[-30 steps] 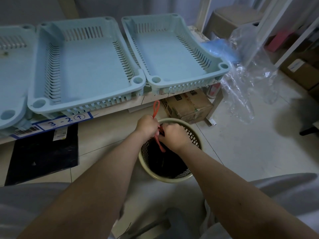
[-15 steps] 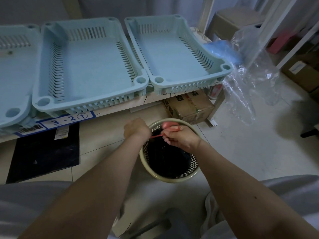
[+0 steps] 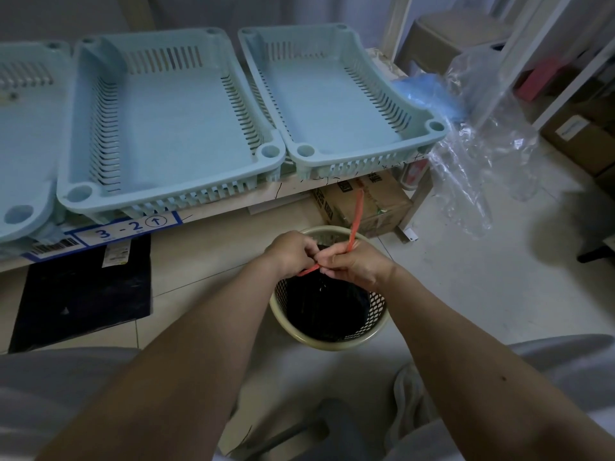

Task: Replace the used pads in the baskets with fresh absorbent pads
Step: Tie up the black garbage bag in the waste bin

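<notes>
Three pale blue slotted baskets stand in a row on a low shelf: a middle basket (image 3: 159, 191), a right basket (image 3: 392, 151) and a left basket (image 3: 36, 207) cut off by the frame edge. Each has a pale lining on its floor. Below them a beige mesh bin (image 3: 379, 314) on the floor holds a black bag (image 3: 326, 304). My left hand (image 3: 293, 251) and my right hand (image 3: 356, 264) meet above the bin's far rim. Both pinch an orange drawstring (image 3: 355, 217) of the bag, one end sticking up from my right hand.
A crumpled clear plastic wrap (image 3: 482, 151) with a blue bundle (image 3: 429, 94) hangs off the shelf's right end. A cardboard box (image 3: 366, 204) sits under the shelf. A black sheet (image 3: 80, 294) lies on the floor at left. A beige stool (image 3: 456, 31) and boxes stand at right.
My hands drew apart with the orange string stretched between them, then came back together above the bin. The string's free end now points up from my right hand.
</notes>
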`<state>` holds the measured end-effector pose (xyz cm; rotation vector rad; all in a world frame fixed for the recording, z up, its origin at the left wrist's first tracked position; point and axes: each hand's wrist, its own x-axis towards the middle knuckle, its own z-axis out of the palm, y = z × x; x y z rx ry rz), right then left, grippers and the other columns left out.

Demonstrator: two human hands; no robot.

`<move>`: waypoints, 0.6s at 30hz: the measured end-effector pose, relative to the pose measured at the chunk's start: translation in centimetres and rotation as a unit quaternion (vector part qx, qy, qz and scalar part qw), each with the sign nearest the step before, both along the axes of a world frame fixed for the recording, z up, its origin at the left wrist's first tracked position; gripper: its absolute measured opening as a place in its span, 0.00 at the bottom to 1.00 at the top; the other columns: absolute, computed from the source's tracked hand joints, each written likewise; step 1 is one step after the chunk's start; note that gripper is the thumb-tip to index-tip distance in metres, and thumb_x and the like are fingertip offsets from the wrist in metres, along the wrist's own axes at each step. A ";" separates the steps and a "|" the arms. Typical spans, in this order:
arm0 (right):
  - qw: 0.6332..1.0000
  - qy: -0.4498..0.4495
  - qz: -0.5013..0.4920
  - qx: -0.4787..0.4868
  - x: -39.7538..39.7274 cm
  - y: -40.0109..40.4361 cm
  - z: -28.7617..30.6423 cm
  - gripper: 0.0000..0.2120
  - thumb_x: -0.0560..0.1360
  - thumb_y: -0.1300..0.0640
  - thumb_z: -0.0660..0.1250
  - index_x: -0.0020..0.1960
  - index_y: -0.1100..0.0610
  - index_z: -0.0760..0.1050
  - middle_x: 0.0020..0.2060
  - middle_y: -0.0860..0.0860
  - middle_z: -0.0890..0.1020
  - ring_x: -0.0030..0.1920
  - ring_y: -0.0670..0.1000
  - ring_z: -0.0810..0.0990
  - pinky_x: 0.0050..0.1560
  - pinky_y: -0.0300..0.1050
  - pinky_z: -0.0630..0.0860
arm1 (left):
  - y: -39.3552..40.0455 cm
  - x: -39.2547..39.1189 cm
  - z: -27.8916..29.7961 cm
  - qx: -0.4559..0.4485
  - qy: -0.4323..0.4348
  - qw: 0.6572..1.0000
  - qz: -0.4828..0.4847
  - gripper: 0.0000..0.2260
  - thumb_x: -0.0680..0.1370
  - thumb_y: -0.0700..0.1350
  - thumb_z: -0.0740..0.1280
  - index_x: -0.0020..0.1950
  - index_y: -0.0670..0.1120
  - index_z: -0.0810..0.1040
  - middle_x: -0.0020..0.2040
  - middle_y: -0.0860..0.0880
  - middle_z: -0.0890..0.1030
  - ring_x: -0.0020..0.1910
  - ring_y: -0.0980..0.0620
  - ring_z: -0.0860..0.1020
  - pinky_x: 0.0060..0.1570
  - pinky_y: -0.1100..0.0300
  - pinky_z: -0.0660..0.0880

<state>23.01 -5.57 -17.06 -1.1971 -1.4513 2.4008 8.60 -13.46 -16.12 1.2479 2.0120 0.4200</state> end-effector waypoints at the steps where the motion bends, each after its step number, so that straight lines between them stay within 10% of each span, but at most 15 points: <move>1: 1.000 -0.001 0.004 0.012 0.0 -0.1 0.1 0.09 0.72 0.73 0.67 0.39 0.63 0.83 0.34 0.55 0.83 0.35 0.47 0.82 0.39 0.36 0.80 | 0.0 0.1 -0.1 -0.001 0.013 1.000 0.005 0.08 0.71 0.41 0.72 0.37 0.55 0.79 0.39 0.55 0.77 0.46 0.52 0.77 0.52 0.57 0.76; 7: 0.981 -0.037 -0.004 0.193 -0.4 -0.8 -0.2 0.12 0.69 0.73 0.69 0.43 0.57 0.77 0.35 0.55 0.81 0.37 0.51 0.81 0.45 0.47 0.82 | 0.0 0.6 -0.2 -0.028 0.092 0.995 0.037 0.07 0.73 0.47 0.69 0.36 0.56 0.75 0.48 0.55 0.79 0.57 0.51 0.74 0.67 0.46 0.61; 10: 0.902 -0.137 0.016 0.409 -1.1 -1.1 -0.6 0.12 0.66 0.66 0.70 0.45 0.52 0.77 0.35 0.50 0.80 0.39 0.51 0.79 0.48 0.50 0.78 | 0.4 1.1 0.2 -0.038 0.086 0.994 0.055 0.09 0.74 0.45 0.67 0.34 0.55 0.75 0.44 0.57 0.76 0.58 0.52 0.72 0.70 0.42 0.55; 13: 0.809 -0.195 0.020 0.554 -1.6 -2.0 -0.8 0.07 0.73 0.60 0.66 0.50 0.58 0.80 0.41 0.53 0.82 0.44 0.53 0.79 0.47 0.45 0.74 | 0.4 1.2 0.5 -0.035 0.050 0.997 0.054 0.11 0.76 0.46 0.64 0.34 0.52 0.73 0.42 0.54 0.76 0.56 0.49 0.73 0.70 0.43 0.58; 18: 0.816 -0.218 -0.030 0.535 -1.2 -2.2 -1.5 0.09 0.76 0.55 0.67 0.40 0.59 0.74 0.34 0.47 0.77 0.37 0.47 0.74 0.38 0.44 0.69 | 0.6 0.6 -0.1 0.023 -0.058 0.995 0.079 0.06 0.77 0.38 0.65 0.41 0.48 0.75 0.45 0.43 0.77 0.45 0.45 0.75 0.53 0.51 0.74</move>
